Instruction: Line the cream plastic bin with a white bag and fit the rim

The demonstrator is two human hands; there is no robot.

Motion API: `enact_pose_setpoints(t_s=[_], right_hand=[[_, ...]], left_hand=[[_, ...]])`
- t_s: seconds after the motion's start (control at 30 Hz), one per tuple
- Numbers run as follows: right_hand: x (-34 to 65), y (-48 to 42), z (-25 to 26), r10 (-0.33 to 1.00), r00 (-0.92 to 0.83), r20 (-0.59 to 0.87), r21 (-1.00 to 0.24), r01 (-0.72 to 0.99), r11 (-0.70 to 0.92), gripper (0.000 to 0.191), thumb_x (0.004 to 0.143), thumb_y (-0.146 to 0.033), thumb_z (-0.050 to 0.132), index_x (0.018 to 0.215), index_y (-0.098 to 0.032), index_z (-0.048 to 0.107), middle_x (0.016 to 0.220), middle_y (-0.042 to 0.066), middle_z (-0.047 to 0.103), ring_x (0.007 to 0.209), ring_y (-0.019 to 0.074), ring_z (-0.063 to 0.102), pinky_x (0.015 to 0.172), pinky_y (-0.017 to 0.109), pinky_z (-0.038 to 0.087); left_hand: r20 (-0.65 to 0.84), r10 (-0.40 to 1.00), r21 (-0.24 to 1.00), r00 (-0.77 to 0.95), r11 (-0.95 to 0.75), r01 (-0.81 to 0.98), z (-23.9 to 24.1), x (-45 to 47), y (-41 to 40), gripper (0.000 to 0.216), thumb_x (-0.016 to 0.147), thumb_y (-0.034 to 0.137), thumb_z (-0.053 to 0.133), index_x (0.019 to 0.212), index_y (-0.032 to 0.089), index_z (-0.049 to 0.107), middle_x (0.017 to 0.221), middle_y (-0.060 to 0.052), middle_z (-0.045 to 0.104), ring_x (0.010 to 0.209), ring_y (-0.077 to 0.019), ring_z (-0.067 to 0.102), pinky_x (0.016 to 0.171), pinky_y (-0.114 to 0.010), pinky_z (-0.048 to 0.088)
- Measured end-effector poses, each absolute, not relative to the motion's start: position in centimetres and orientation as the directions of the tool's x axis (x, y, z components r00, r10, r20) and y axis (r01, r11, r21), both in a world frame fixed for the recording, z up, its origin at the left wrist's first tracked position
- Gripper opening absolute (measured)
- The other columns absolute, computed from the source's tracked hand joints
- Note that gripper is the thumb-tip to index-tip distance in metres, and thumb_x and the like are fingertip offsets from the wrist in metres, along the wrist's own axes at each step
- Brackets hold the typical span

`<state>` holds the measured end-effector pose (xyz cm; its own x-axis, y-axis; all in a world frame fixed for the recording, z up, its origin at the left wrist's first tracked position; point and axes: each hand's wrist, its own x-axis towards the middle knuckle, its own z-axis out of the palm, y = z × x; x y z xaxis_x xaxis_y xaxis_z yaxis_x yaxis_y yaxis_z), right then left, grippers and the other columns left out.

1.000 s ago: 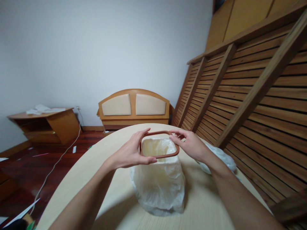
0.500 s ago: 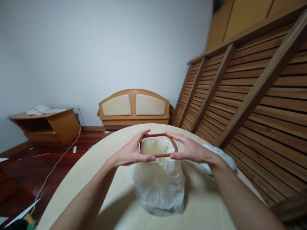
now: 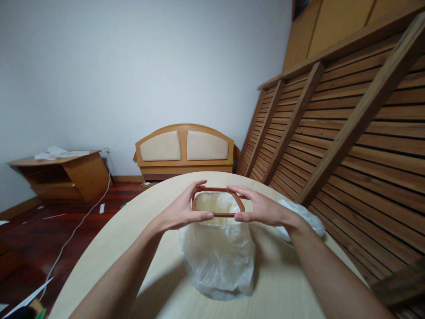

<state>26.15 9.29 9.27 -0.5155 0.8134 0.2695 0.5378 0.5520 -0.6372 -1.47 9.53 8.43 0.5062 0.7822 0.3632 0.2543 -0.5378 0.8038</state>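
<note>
Round pale table (image 3: 113, 239) stood before padded headboard (image 3: 183, 144). Left hand (image 3: 181, 210) and right hand (image 3: 262, 209) clasped opposite ends of brown frame (image 3: 224, 215), held over mouth of white bag-covered bin (image 3: 217, 261) on table.

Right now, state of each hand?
Left hand: holding the brown frame by its left end.
Right hand: holding the same frame by its right end.

No lettering, label, brand, number or sign can be read on anything here. The white sheets (image 3: 56, 153) on the low cabinet (image 3: 86, 173) and the white scrap (image 3: 102, 208) on the floor (image 3: 40, 235) are too small and blurred to show whether they carry print.
</note>
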Motion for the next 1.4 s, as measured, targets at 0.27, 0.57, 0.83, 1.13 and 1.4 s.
enact_pose_setpoints(t_s=[0.27, 0.57, 0.83, 1.13, 1.4], right_hand=[[26.2, 9.46, 8.66, 0.788, -0.566, 0.242, -0.619, 0.535, 0.574, 0.108, 0.061, -0.059, 0.086, 0.152, -0.02, 0.041, 0.156, 0.018, 0.039, 0.144, 0.0363, 0.037, 0.118, 0.055, 0.033], [26.46, 9.5, 8.65, 0.776, -0.582, 0.243, -0.605, 0.534, 0.59, 0.108, 0.063, -0.057, 0.085, 0.153, -0.02, 0.039, 0.158, 0.017, 0.036, 0.145, 0.0355, 0.035, 0.119, 0.053, 0.031], [26.53, 9.65, 8.67, 0.81, -0.565, 0.157, -0.62, 0.582, 0.526, 0.116, 0.059, -0.063, 0.085, 0.154, -0.016, 0.037, 0.16, 0.019, 0.033, 0.146, 0.0375, 0.032, 0.121, 0.055, 0.027], [26.49, 9.68, 8.73, 0.789, -0.591, 0.171, -0.62, 0.558, 0.552, 0.109, 0.061, -0.061, 0.085, 0.152, -0.021, 0.041, 0.157, 0.015, 0.041, 0.144, 0.0377, 0.038, 0.121, 0.055, 0.028], [26.09, 9.56, 8.82, 0.792, -0.581, 0.186, -0.622, 0.554, 0.553, 0.107, 0.061, -0.061, 0.085, 0.151, -0.021, 0.044, 0.154, 0.015, 0.045, 0.141, 0.0389, 0.041, 0.119, 0.057, 0.031]], left_hand=[[0.408, 0.76, 0.786, 0.506, -0.575, 0.229, 7.87, -1.3, 9.74, 0.101, 0.063, 0.047, 0.087, 0.146, 0.019, 0.037, 0.153, -0.02, 0.04, 0.143, -0.0371, 0.037, 0.119, -0.054, 0.03], [0.405, 0.762, 0.795, 0.506, -0.567, 0.218, 7.76, -1.08, 9.56, 0.1, 0.064, 0.047, 0.087, 0.146, 0.021, 0.036, 0.153, -0.018, 0.038, 0.14, -0.0377, 0.04, 0.118, -0.055, 0.031], [0.355, 0.761, 0.793, 0.543, -0.552, 0.257, 7.63, -1.21, 9.67, 0.1, 0.066, 0.048, 0.085, 0.146, 0.019, 0.033, 0.152, -0.019, 0.038, 0.14, -0.0365, 0.039, 0.118, -0.056, 0.03], [0.302, 0.772, 0.81, 0.56, -0.517, 0.277, 8.09, -1.36, 9.6, 0.101, 0.065, 0.049, 0.085, 0.145, 0.019, 0.033, 0.151, -0.02, 0.038, 0.141, -0.0375, 0.038, 0.119, -0.057, 0.026], [0.282, 0.772, 0.82, 0.57, -0.502, 0.274, 8.24, -1.55, 9.71, 0.102, 0.065, 0.05, 0.086, 0.145, 0.018, 0.032, 0.151, -0.021, 0.039, 0.142, -0.0369, 0.038, 0.12, -0.056, 0.027]])
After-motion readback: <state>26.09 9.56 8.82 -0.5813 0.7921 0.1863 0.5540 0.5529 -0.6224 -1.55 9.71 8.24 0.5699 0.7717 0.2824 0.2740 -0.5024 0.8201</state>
